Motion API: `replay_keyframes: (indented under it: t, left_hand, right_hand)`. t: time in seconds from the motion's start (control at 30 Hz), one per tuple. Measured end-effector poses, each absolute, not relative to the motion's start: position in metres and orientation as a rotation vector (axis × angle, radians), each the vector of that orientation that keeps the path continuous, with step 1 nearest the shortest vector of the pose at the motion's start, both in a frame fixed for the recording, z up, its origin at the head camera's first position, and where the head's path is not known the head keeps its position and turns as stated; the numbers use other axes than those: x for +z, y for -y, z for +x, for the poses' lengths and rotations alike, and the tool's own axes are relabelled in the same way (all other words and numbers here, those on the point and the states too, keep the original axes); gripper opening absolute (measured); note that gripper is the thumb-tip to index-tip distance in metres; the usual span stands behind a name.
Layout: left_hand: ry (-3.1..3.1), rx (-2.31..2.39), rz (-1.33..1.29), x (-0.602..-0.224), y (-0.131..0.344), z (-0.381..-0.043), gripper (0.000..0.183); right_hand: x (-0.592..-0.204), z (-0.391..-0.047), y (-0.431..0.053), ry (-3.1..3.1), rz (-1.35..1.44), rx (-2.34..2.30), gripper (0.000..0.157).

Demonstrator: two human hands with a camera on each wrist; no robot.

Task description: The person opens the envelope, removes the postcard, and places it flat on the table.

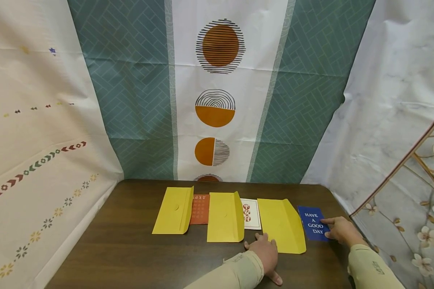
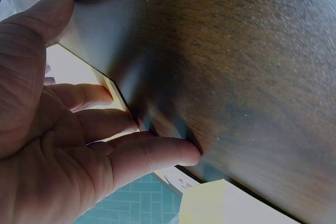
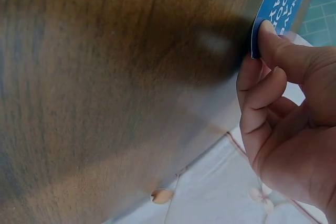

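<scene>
My right hand (image 1: 342,231) pinches the lower right edge of a blue card (image 1: 312,223) printed "HAVE A GOOD DAY". In the right wrist view the thumb lies on the printed face of the card (image 3: 281,3), fingers behind it. Left of this card lies the right yellow envelope (image 1: 279,226), its flap unfolded toward the card. My left hand (image 1: 265,253), thumb spread and fingers extended, is at that envelope's lower left corner; whether it touches is unclear. The same left hand (image 2: 68,145) holds nothing in the left wrist view.
A middle yellow envelope (image 1: 221,220) and a left yellow envelope (image 1: 169,218) lie on the dark wooden table (image 1: 130,241). Between them sits a red card (image 1: 200,210); a white card (image 1: 253,214) with red print is right of the middle one. Patterned cloths hang around the table.
</scene>
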State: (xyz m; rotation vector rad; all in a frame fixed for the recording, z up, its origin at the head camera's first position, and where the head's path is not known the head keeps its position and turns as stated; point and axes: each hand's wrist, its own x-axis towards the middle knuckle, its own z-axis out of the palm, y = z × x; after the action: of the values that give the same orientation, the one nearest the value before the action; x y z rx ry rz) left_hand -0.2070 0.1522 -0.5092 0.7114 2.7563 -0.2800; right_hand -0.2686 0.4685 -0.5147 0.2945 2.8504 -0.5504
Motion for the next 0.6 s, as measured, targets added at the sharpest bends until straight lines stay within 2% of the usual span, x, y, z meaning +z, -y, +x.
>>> replay_keyframes:
  t: [0.33, 0.6]
  left_hand:
    - [-2.757, -0.241, 0.679, -0.510, -0.151, -0.209, 0.112]
    - [-2.749, -0.213, 0.670, -0.511, -0.152, -0.209, 0.112]
  right_hand:
    - [-0.515, -0.269, -0.440, -2.914, 0.045, -0.614, 0.053]
    - [-0.512, -0.270, -0.426, -2.873, 0.074, -0.660, 0.053]
